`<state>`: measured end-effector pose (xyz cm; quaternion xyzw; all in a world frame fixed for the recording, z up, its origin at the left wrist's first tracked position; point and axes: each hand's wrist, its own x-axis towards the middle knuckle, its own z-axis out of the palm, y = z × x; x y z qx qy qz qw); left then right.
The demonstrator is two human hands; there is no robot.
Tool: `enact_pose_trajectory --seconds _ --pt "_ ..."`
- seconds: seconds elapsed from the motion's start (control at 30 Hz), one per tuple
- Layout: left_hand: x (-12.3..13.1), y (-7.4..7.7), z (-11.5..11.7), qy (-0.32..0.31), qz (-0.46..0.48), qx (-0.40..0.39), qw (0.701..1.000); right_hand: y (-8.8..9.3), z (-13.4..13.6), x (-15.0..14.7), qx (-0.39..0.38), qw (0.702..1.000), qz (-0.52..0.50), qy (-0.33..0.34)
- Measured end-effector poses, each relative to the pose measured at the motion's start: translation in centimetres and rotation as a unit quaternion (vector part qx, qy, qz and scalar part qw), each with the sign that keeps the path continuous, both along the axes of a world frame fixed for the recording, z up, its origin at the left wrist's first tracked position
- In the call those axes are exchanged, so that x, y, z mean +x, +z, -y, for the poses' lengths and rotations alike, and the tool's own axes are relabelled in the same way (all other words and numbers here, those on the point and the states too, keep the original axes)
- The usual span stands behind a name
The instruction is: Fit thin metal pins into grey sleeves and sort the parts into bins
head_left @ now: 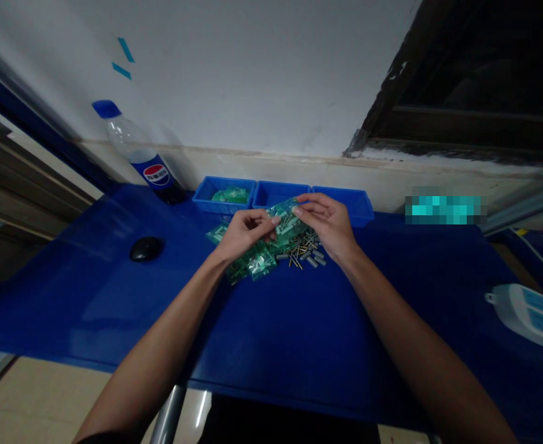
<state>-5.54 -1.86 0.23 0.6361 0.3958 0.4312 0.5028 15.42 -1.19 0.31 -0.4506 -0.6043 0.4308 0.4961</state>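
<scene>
Between my two hands is a small green-tinted clear plastic bag [286, 217] with small metal parts inside. My left hand [248, 231] pinches its left edge between thumb and fingers. At the upper right corner, my right hand [324, 222] grips the bag with thumb and forefinger. Below them on the blue table lie more filled bags [262, 262]. Beside these, under my right hand, is a loose pile of screws [295, 251] and grey cylindrical pieces [316, 259]. My hands partly cover the pile and the bags.
Three blue bins stand along the wall: the left bin [200, 200] holds green bags, beside a middle bin [275, 185] and a right bin [361, 206]. A Pepsi bottle [155, 172] and a black mouse [146, 249] are left. A white power strip [530, 314] lies right.
</scene>
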Motion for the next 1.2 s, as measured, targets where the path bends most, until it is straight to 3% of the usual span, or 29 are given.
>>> enact_pose_trajectory --seconds 0.1,0.17,0.3,0.43,0.63,0.9,1.2 --pt "-0.4 -0.3 -0.2 -0.003 -0.002 -0.015 1.000 -0.2 0.0 -0.1 -0.009 1.000 0.014 -0.003" --pt "-0.7 -0.9 -0.6 0.028 0.026 -0.018 0.999 -0.4 0.0 -0.1 0.000 1.000 0.026 -0.009" --pt "-1.2 -2.0 -1.9 0.157 0.125 0.000 0.980 -0.7 0.2 -0.1 0.069 0.990 0.122 0.009" --pt "-1.7 -2.2 -2.6 0.257 0.176 -0.029 0.950 -1.1 0.7 0.0 0.155 0.942 0.282 0.097" --pt "-1.4 -2.1 -2.3 0.213 0.130 -0.064 0.966 -2.4 0.6 0.2 0.194 0.878 0.404 0.167" --pt "-0.7 -1.8 -1.8 0.184 0.115 -0.040 0.975 -2.1 0.7 0.2 0.208 0.865 0.430 0.157" --pt "-0.6 -1.9 -1.9 0.182 0.088 -0.027 0.979 -1.1 1.5 -0.3 0.227 0.818 0.513 0.123"
